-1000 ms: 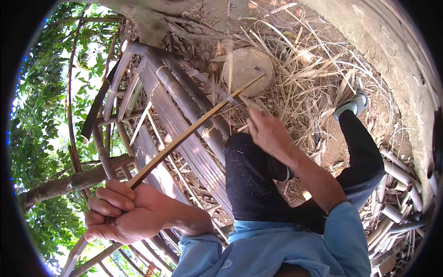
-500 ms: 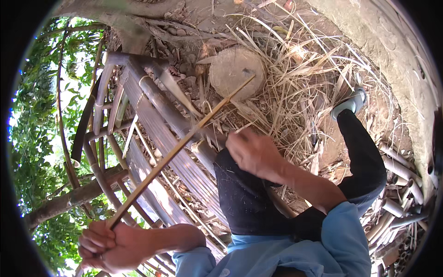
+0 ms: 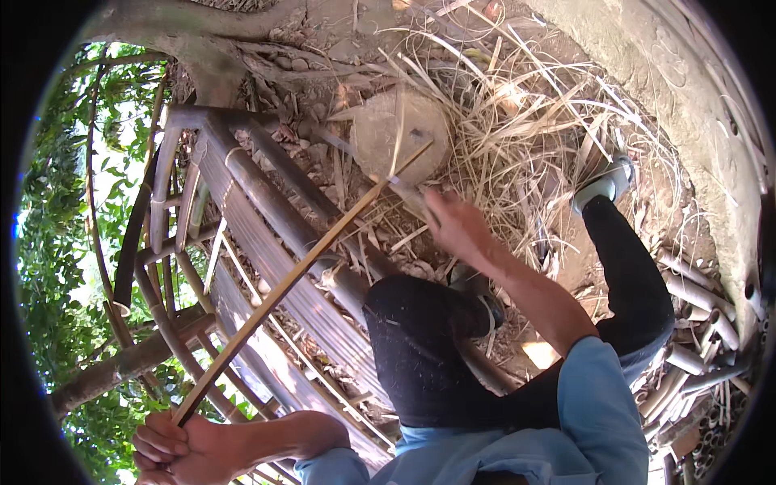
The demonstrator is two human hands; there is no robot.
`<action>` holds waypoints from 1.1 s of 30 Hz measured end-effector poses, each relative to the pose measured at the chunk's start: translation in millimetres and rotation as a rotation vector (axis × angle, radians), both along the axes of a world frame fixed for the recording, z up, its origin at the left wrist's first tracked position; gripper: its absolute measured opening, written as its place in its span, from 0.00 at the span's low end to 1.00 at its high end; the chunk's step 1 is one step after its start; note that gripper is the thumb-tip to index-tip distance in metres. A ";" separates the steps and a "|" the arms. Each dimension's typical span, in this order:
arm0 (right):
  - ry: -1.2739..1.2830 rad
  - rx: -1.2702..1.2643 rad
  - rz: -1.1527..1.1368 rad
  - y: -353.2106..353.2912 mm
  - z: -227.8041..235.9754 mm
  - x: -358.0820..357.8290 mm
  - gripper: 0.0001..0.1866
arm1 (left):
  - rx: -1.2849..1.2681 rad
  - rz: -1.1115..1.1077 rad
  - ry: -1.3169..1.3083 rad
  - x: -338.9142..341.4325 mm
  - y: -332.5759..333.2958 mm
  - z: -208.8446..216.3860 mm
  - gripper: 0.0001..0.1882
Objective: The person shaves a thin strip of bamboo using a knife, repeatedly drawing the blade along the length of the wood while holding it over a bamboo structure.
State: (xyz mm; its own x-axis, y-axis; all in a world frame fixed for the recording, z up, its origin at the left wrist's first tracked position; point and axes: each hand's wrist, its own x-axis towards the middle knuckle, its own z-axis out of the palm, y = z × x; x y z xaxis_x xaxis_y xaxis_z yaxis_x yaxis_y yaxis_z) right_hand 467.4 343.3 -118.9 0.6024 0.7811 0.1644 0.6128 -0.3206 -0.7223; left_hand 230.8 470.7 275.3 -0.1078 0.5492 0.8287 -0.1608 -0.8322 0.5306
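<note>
The left hand [image 3: 179, 449] clasps a strip [image 3: 279, 294]; the right hand [image 3: 461, 229] grips a knife [image 3: 415, 199] near the stump [image 3: 375, 129]; overtilting could gouge the strip.

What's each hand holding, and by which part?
The left hand grips a long narrow strip by its lower-left part; the right hand grips a knife at its handle end.
</note>
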 end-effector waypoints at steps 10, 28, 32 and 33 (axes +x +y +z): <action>0.123 -0.118 -0.169 -48.5 -159.3 20.8 0.15 | -0.120 -0.327 -0.089 -30.9 29.3 3.4 0.19; 0.157 0.375 0.226 -54.9 253.9 -67.4 0.08 | -0.120 -0.604 -0.213 46.0 -62.3 -18.2 0.24; 0.184 0.176 0.213 -54.9 239.3 -74.3 0.10 | -0.125 -0.578 -0.197 51.8 -74.9 -23.0 0.24; 0.185 0.174 0.209 -57.5 236.8 -76.9 0.10 | -0.128 -0.582 -0.197 48.2 -74.0 -23.4 0.24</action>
